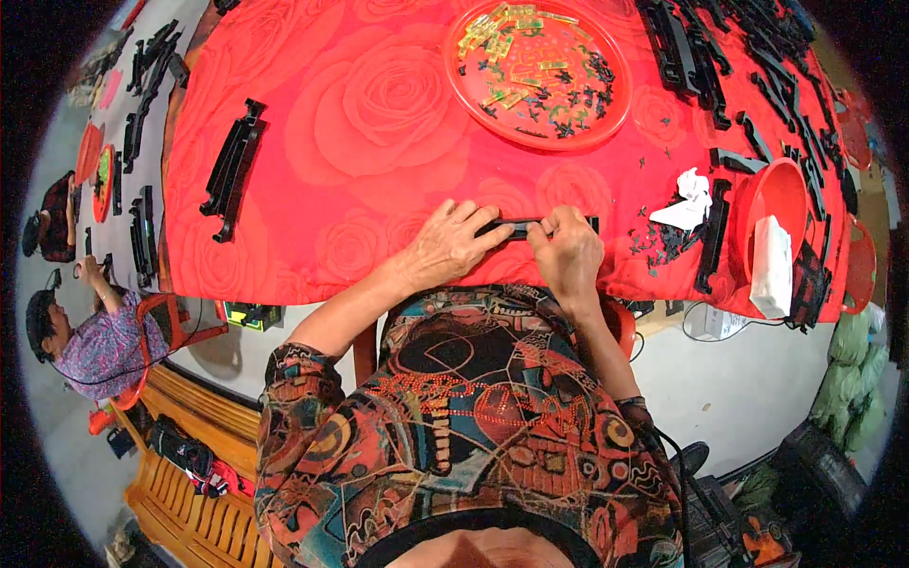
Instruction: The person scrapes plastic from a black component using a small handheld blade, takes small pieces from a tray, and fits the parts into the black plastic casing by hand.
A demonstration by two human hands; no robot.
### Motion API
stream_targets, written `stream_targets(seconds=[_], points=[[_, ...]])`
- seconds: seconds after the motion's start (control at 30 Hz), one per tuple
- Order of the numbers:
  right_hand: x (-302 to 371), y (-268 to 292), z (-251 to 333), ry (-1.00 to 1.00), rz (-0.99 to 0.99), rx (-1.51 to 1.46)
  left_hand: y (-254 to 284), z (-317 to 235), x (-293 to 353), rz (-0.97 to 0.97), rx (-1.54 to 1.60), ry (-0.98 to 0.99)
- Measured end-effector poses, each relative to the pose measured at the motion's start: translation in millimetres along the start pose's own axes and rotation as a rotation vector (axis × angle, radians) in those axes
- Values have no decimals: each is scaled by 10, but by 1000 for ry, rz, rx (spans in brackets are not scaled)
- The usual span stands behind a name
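A long black plastic strip [519,230] lies crosswise at the near edge of the red cloth, in front of my body. My left hand [453,239] grips its left part, fingers bent over it. Closed around the strip further right is my right hand [568,248], its thumb and fingertips pressed onto the top. The two hands are a short gap apart, and the fingers hide much of the strip. Small black bits [663,244] lie scattered right of my right hand, beside a crumpled white tissue [689,201].
A red round tray [620,118] holds yellow-green clear pieces and small dark parts. Black strips [234,170] lie at left, with more [686,57] at far right. A red bowl [784,185] and a white pack [772,268] stand at right. Two people [90,346] sit at another table.
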State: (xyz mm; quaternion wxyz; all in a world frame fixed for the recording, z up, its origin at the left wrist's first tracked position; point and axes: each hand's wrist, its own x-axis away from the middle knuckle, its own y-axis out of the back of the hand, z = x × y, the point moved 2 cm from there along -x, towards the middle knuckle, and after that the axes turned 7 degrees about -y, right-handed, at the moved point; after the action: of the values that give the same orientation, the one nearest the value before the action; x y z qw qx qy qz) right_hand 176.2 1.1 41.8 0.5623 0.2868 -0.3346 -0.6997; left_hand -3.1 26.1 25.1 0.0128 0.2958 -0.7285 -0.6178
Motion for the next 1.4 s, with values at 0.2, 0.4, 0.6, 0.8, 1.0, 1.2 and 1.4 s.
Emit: stream_targets(seconds=[0.2,0.4,0.6,0.8,1.0,1.2,1.4], points=[[11,-39,-45,-45,26,15,-36,122,-69,77,141,-60],[8,-2,35,-174,97,27,-50,154,9,-15,213,-115],[11,-8,17,-204,143,28,2,136,-40,12,190,-94],[27,-50,-12,-154,106,-9,26,162,-100,92,291,-29],[61,-58,-19,-22,-17,-98,22,146,-126,172,336,23],[69,-25,-82,-19,-34,-315,42,144,-196,208,347,42],[58,19,-82,-38,13,-308,-51,181,-73,75,344,-11]])
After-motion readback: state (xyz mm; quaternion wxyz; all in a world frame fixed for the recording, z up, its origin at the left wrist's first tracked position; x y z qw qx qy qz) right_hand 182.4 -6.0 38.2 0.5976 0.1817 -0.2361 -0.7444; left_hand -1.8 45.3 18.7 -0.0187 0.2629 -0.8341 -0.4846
